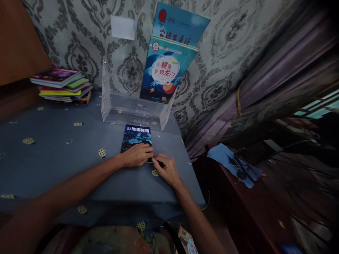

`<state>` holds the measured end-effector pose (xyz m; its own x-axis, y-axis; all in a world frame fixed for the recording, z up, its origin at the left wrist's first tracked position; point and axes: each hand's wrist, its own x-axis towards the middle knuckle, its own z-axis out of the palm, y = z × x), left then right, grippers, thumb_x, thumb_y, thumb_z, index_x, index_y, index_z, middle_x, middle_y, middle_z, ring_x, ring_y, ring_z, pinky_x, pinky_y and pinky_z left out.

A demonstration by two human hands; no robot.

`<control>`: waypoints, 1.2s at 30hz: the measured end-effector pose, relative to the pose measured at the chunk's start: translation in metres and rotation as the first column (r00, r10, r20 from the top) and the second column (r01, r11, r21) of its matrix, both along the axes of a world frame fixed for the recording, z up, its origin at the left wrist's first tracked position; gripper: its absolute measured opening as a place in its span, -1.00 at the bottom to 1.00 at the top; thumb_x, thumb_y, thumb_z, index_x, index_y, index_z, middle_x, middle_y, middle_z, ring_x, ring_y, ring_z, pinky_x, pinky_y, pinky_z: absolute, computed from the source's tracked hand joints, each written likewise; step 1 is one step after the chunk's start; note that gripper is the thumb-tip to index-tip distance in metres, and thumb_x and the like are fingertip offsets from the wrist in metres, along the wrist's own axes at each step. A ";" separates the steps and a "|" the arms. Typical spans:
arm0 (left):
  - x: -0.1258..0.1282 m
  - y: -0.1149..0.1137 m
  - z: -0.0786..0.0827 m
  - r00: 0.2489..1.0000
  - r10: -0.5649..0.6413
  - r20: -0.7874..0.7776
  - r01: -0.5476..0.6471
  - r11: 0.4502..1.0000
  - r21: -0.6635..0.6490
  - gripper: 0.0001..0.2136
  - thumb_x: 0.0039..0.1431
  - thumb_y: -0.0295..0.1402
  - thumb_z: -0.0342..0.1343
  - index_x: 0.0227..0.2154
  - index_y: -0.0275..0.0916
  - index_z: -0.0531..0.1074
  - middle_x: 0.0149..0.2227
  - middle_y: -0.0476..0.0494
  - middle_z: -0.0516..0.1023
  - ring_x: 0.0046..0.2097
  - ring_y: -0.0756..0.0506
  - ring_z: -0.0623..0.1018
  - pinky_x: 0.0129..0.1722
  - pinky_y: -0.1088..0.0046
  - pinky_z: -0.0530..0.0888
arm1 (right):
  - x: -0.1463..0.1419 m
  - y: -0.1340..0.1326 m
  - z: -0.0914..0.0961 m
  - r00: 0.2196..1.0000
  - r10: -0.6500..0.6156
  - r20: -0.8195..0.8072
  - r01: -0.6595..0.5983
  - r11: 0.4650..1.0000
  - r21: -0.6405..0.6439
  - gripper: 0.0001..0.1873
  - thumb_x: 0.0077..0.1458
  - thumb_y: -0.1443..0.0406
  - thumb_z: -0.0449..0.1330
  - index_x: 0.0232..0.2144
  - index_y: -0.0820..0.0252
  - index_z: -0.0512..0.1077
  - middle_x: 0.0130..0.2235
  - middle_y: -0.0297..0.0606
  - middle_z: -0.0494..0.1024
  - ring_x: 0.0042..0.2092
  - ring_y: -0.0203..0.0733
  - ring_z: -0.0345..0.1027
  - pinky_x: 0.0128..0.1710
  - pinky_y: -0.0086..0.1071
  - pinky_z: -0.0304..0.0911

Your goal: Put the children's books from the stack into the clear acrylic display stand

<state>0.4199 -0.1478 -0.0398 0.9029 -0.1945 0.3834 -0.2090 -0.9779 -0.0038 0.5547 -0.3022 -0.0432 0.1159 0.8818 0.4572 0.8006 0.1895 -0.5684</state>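
A dark blue book (pixel 132 138) with white Chinese lettering lies face up on the grey-blue tablecloth. My left hand (pixel 138 155) rests over its lower half, its fingers bent together and closed at the right edge, hiding much of the cover. At the lower right corner, my right hand (pixel 166 168) has thumb and fingers pinched on the book's edge, close to the left fingertips. Just behind the book stands a clear acrylic rack (pixel 132 118). A blue book with an orange fish (pixel 159 79) leans in the rack's right side, before a taller blue book (pixel 180 26).
A pile of books (pixel 62 84) sits at the table's back left, near a brown wooden panel (pixel 21 42). Patterned wallpaper rises behind the rack. At right hangs a tied purple curtain (pixel 225 102); below it, a blue cloth (pixel 221 157) with dark tools lies on a reddish-brown surface (pixel 238 204).
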 end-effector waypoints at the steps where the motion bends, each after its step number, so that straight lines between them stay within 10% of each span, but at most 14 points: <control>1: 0.000 0.000 0.000 1.000 0.001 -0.006 -0.001 1.000 -0.003 -0.91 0.29 -0.51 0.05 -0.32 -0.28 0.44 -0.28 -0.14 0.50 -0.20 -0.12 0.42 -0.19 0.37 0.37 | 0.000 0.000 0.000 1.000 -0.003 -0.001 0.003 1.000 0.001 -0.66 0.30 0.27 0.07 -0.54 0.14 0.36 -0.51 -0.32 0.43 -0.41 -0.21 0.33 -0.35 -0.36 0.20; 36: 0.001 -0.002 0.005 0.995 0.045 -0.088 -0.051 0.996 -0.068 -0.89 0.29 -0.53 0.03 -0.29 -0.27 0.44 -0.24 -0.16 0.47 -0.14 -0.13 0.40 -0.13 0.35 0.36 | 0.000 0.000 -0.001 1.000 -0.014 -0.016 0.014 1.000 -0.013 -0.69 0.30 0.26 0.08 -0.51 0.14 0.40 -0.49 -0.31 0.45 -0.40 -0.19 0.35 -0.35 -0.34 0.22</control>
